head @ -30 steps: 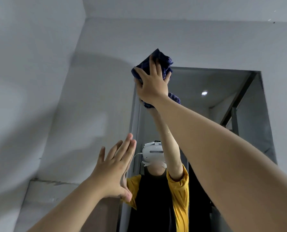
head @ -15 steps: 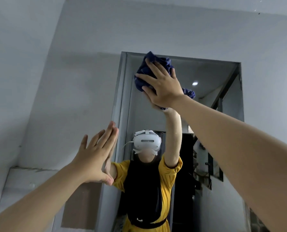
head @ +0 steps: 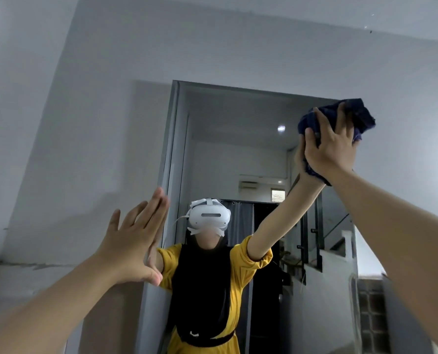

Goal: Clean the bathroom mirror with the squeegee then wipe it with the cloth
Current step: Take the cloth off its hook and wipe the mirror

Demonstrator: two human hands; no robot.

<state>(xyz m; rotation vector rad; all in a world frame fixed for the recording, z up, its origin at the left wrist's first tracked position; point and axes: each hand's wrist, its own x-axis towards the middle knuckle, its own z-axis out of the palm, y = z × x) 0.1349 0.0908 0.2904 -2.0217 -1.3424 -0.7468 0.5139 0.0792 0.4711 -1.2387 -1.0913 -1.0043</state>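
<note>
Dark blue cloth (head: 358,116) is all bunched up, right hand (head: 330,146) clamped on it, pressing it at the mirror (head: 238,139) top right corner. Left hand (head: 133,241) flat, fingers together, empty.

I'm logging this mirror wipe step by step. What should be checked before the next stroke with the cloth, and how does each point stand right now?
1. Cloth held: ok. The right hand grips the bunched dark blue cloth.
2. Cloth on the glass: ok, it looks pressed at the upper right corner of the mirror, meeting its reflection.
3. Left hand clear of the wiping path: ok, it is open, at the mirror's left edge, far from the cloth.
4. Squeegee out of the way: cannot tell, none is in view.
5. Streaks left on the glass: cannot tell from this view.
6. Lower part of the mirror wiped: cannot tell.
</note>
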